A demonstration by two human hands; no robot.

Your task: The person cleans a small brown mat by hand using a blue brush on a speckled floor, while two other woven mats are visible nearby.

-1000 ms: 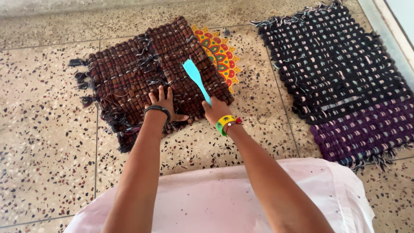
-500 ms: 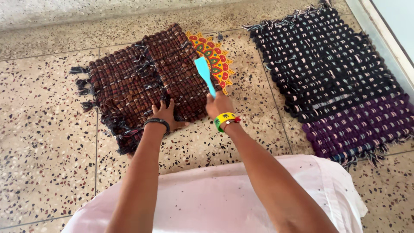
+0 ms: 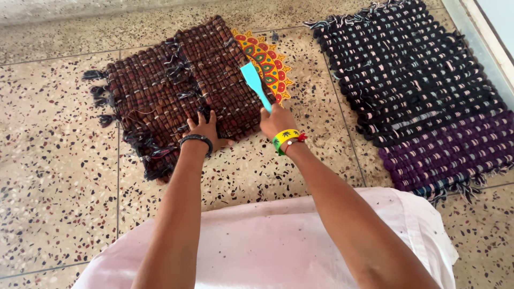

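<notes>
A brown woven rag mat (image 3: 171, 88) lies on the speckled floor, with loose fringe along its left side. My left hand (image 3: 204, 128) presses flat on the mat's near edge, fingers spread, a black band on the wrist. In my right hand (image 3: 277, 121), which wears yellow-green bracelets, is a turquoise flat scraper (image 3: 255, 83); its blade points away from me over the mat's right edge. Under that edge pokes out a colourful round patterned piece (image 3: 267, 60) with orange and yellow points.
A larger dark blue and purple woven mat (image 3: 417, 91) lies to the right on the terrazzo floor (image 3: 53, 176). A pale raised ledge (image 3: 482, 37) runs along the far right. My lap in light pink cloth (image 3: 278, 246) fills the bottom.
The view has shifted slightly. My right hand has drawn the scraper a little to the right, toward the mat's right edge. The left hand stays pressed on the mat.
</notes>
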